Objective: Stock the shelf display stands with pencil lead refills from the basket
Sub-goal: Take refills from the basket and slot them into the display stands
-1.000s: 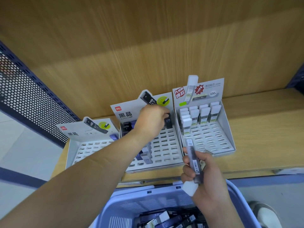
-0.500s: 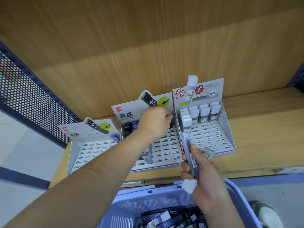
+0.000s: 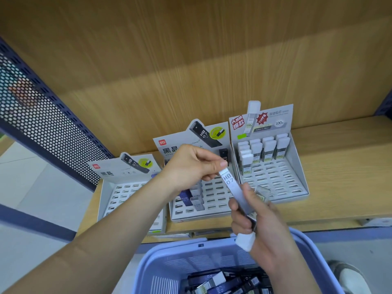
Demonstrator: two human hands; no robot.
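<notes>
Three grey slotted display stands sit on the wooden shelf: a left stand (image 3: 118, 196), a middle stand (image 3: 214, 198) and a right stand (image 3: 282, 179). My right hand (image 3: 256, 225) holds a bunch of lead refill cases above the basket (image 3: 169, 264). One pale case marked HB 0.7 (image 3: 230, 183) sticks up from the bunch, and my left hand (image 3: 191, 164) pinches its top end between thumb and finger. The middle stand holds a few dark and grey cases (image 3: 192, 198). White-capped cases (image 3: 263, 151) fill the back rows of the right stand.
The lilac plastic basket below the shelf edge holds several dark and white refill cases (image 3: 222, 281). A perforated dark metal panel (image 3: 42, 124) closes the shelf's left side. Bare wooden shelf (image 3: 343, 166) extends to the right. A shoe (image 3: 347, 274) shows at bottom right.
My left hand has drawn back from the rear of the middle stand and now grips the top of the HB 0.7 case. My right hand has risen slightly with the bunch.
</notes>
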